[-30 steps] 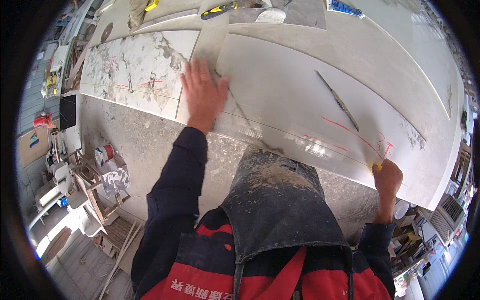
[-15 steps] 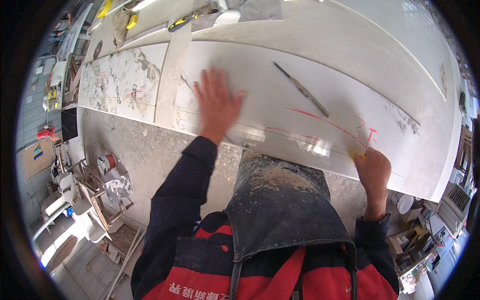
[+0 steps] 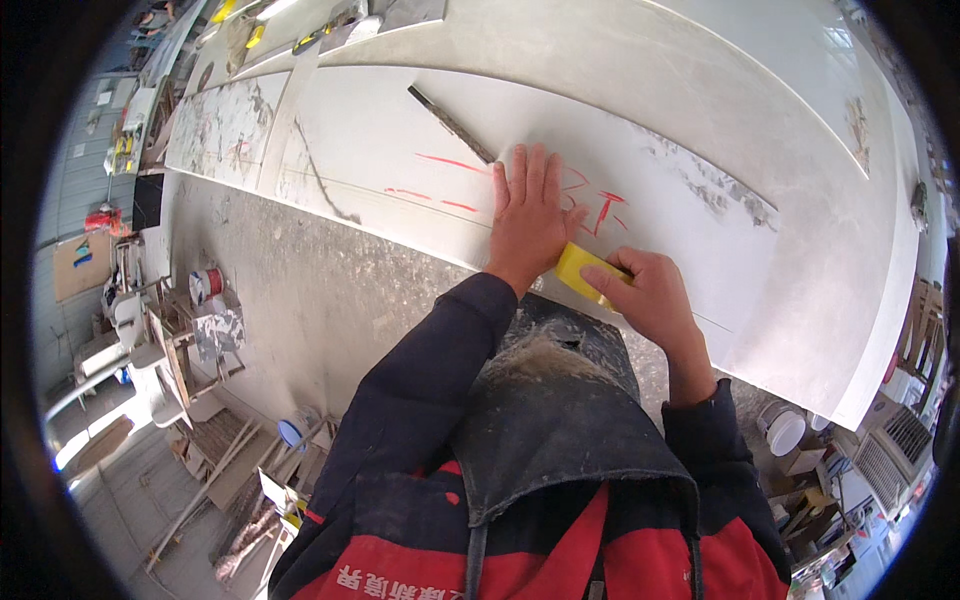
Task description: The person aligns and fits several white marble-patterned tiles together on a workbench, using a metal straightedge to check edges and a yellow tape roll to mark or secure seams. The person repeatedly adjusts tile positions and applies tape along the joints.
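Note:
My left hand (image 3: pixel 526 222) lies flat with fingers stretched on a long white marble-patterned slab (image 3: pixel 370 115), among red handwritten marks (image 3: pixel 606 208). A yellow block (image 3: pixel 582 273) is gripped in my right hand (image 3: pixel 652 298) at the slab's near edge, its far end close to my left thumb and wrist. What kind of block it is I cannot tell. Beyond my left fingertips a long thin dark bar (image 3: pixel 450 122), perhaps a file, rests slantwise on the slab, its near end beside my index finger.
A second veined slab piece (image 3: pixel 222 130) lies to the left on the same pale worktable (image 3: pixel 600 60). A yellow-and-black hand tool (image 3: pixel 312 40) sits at the far left. White buckets (image 3: pixel 783 428) stand on the floor at right, with scrap wood and clutter at left.
My left hand has moved right across the slab, now next to the dark bar. My right hand has come left with the yellow block, which now shows plainly. The whole view has shifted.

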`<action>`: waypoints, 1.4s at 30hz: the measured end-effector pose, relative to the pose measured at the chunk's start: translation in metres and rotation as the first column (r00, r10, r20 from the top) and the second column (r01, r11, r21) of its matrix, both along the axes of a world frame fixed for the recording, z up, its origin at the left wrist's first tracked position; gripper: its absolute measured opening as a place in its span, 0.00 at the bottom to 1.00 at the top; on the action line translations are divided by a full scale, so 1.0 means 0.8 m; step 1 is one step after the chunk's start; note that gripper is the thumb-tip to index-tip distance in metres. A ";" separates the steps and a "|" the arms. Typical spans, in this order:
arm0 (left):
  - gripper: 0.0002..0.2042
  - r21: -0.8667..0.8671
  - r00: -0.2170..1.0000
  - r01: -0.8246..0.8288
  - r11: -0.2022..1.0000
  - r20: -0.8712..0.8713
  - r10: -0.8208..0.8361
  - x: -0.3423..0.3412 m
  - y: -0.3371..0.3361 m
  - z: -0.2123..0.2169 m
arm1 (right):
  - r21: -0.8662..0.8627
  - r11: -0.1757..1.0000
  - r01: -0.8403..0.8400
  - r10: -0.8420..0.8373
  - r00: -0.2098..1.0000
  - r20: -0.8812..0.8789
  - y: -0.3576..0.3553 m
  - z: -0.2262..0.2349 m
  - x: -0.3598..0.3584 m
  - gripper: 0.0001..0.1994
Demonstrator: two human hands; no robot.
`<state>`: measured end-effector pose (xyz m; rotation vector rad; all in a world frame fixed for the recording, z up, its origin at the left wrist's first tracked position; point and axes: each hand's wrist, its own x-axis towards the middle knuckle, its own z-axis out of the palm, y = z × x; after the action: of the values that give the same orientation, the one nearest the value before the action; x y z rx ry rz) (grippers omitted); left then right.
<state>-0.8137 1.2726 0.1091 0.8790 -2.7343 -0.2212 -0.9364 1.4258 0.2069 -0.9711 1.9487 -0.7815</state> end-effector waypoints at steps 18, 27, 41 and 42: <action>0.36 -0.089 0.998 -0.067 0.994 0.007 0.068 -0.013 0.010 -0.002 | 0.192 0.967 0.167 -0.187 0.978 0.090 0.238 0.024 -0.176 0.15; 0.35 -0.121 0.991 -0.131 0.984 0.020 0.134 -0.065 0.101 -0.009 | 0.157 0.976 0.150 -0.170 0.978 0.121 0.361 0.015 -0.254 0.14; 0.37 0.065 0.992 0.127 0.990 0.018 -0.128 -0.215 0.316 -0.004 | 0.133 0.991 0.006 0.012 0.991 -0.137 0.325 0.013 -0.232 0.20; 0.37 0.073 0.990 0.141 0.987 0.007 -0.142 -0.219 0.322 -0.004 | 0.106 0.994 0.006 0.011 0.988 -0.156 0.323 0.008 -0.228 0.21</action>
<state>-0.9892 1.5301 0.1057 0.7063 -2.8181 -0.3447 -1.1188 1.6841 0.2134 -0.9958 2.1006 -0.6089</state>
